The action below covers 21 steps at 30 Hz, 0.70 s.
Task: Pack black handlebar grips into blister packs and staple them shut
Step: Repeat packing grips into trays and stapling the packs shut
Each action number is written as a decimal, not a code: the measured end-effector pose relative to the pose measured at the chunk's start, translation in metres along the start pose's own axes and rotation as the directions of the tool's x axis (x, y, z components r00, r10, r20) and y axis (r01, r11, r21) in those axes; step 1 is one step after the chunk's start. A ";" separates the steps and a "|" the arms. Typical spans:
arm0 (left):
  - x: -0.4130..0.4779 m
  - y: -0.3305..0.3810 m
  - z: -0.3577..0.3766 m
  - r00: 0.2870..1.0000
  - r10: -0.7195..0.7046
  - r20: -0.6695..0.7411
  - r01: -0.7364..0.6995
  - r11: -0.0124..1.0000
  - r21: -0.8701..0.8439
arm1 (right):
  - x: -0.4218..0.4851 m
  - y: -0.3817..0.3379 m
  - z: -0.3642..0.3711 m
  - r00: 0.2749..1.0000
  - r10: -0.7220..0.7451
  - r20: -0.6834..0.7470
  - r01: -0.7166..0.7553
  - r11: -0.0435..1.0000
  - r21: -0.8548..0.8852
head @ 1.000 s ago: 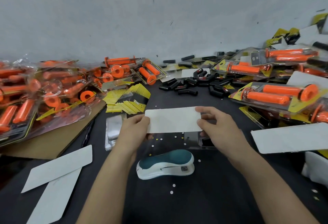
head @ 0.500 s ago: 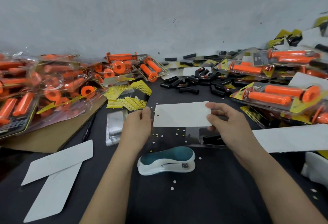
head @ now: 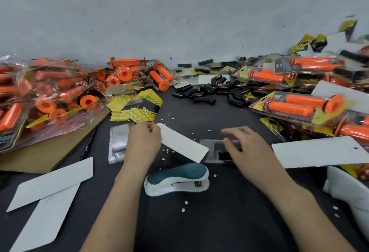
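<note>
We pinch the white card [head: 183, 144] aside with the left hand [head: 143, 141], so the right hand [head: 245, 147], grip loose and empty, can steady the blister pack [head: 214, 150]

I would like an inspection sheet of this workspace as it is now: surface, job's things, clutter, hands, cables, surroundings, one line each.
Surface: dark table, strewn with small paper dots.
Job's things: white card, pinched at one end by the left hand; clear blister tray with a black piece inside; stapler lying nearer the person; loose black grips heaped at the back.
Clutter: packed orange grips piled at both sides; printed yellow cards; blank white cards; cardboard sheet.
Hands: left hand holds the card; right hand open over the blister tray, contact unclear.
Cables: nothing seen.
Surroundings: grey wall behind the table.
</note>
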State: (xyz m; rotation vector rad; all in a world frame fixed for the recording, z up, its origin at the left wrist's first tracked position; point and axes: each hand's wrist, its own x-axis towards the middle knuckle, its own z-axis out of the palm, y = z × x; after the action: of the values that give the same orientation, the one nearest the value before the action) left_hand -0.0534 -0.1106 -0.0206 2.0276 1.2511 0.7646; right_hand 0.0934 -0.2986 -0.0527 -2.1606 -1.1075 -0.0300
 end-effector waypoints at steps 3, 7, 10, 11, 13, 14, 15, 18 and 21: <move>-0.002 0.001 0.002 0.999 0.011 -0.032 -0.009 0.997 0.078 | -0.003 0.001 0.004 0.997 -0.003 0.075 0.013 0.991 -0.130; 0.000 -0.002 0.008 0.998 0.007 -0.070 0.000 0.995 0.101 | -0.005 0.003 0.008 0.992 0.014 0.122 0.015 0.972 -0.233; 0.002 -0.004 0.012 0.997 0.011 -0.078 -0.003 0.994 0.109 | -0.004 0.004 0.009 0.991 0.023 0.130 0.008 0.973 -0.232; 0.003 -0.006 0.013 0.997 0.012 -0.073 -0.003 0.994 0.110 | -0.004 0.004 0.009 0.991 0.023 0.130 0.008 0.972 -0.233; 0.005 -0.009 0.015 0.998 0.000 -0.059 0.006 0.994 0.112 | -0.004 0.005 0.010 0.992 0.024 0.128 0.007 0.972 -0.234; 0.006 -0.010 0.014 0.998 -0.007 -0.057 0.014 0.993 0.118 | -0.004 0.005 0.010 0.992 0.024 0.124 0.005 0.973 -0.232; 0.007 -0.011 0.013 0.998 -0.012 -0.063 0.020 0.991 0.129 | -0.004 0.005 0.010 0.992 0.025 0.121 0.003 0.973 -0.229; 0.010 -0.015 0.006 0.996 -0.019 -0.083 0.034 0.984 0.174 | -0.004 0.006 0.010 0.992 0.031 0.125 -0.001 0.972 -0.235; 0.009 -0.016 0.003 0.997 -0.028 -0.068 0.041 0.979 0.200 | -0.004 0.006 0.010 0.992 0.032 0.121 -0.003 0.971 -0.237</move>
State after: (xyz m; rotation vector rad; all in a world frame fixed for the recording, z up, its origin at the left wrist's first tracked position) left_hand -0.0562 -0.0974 -0.0334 2.1494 1.4478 0.7176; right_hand 0.0922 -0.2975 -0.0653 -2.4122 -1.2067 -0.0214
